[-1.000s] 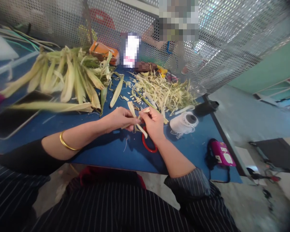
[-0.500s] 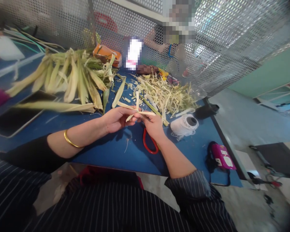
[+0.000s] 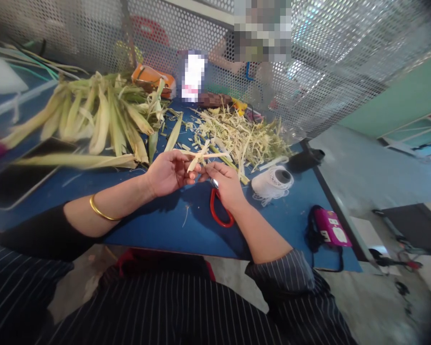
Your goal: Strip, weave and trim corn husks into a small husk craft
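Observation:
My left hand (image 3: 170, 175) pinches several pale corn husk strips (image 3: 200, 157) that cross like a star, their ends sticking out in different directions. Close beside it, just below the crossing, is my right hand (image 3: 222, 183). Its thumb and fingertips are pressed together, and whatever lies between them is too small to make out. Red-handled scissors (image 3: 221, 211) show under the right hand, their metal part mostly hidden by it. A spool of white thread (image 3: 271, 184) stands to the right of that hand. Beyond both hands lies a heap of shredded husk (image 3: 240, 134).
Whole corn husks (image 3: 100, 115) are piled on the left of the blue table (image 3: 161, 220), near a dark tablet (image 3: 21, 172). A lit phone (image 3: 194, 76) stands before the perforated metal screen (image 3: 215, 24), with a person behind it. A purple box-like item (image 3: 332, 227) lies at right.
The husk strips have turned in my left hand, the upright strip now leaning. My right fingertips have shifted slightly down from the crossing. The whole view has moved a little.

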{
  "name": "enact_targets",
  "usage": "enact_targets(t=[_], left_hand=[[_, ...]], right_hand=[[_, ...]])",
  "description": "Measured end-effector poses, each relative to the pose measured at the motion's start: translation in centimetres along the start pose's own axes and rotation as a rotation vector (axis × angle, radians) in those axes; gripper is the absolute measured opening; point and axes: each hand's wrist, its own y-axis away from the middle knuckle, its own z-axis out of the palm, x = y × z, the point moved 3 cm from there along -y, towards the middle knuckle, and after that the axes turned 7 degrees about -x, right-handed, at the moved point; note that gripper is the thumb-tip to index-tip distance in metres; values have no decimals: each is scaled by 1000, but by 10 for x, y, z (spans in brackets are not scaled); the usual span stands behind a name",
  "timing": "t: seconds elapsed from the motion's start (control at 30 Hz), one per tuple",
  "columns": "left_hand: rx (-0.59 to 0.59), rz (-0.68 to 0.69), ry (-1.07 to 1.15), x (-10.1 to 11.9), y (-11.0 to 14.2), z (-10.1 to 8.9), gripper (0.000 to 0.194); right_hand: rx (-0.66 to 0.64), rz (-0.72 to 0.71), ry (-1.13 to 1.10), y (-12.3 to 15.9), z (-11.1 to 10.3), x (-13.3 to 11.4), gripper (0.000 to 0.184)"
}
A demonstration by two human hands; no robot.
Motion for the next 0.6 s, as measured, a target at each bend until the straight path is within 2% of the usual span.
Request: enact_targets(t=[0.1, 0.3, 0.6], left_hand=[[17, -28, -12, -1, 1, 3, 15], [236, 14, -77, -5, 1, 2, 10], [171, -37, -63, -10, 0, 6, 11]], right_hand=[[-6, -24, 38, 0, 0, -1, 18], [-14, -41, 178, 2, -1, -3, 18], [23, -72, 191, 3, 0, -1, 16]])
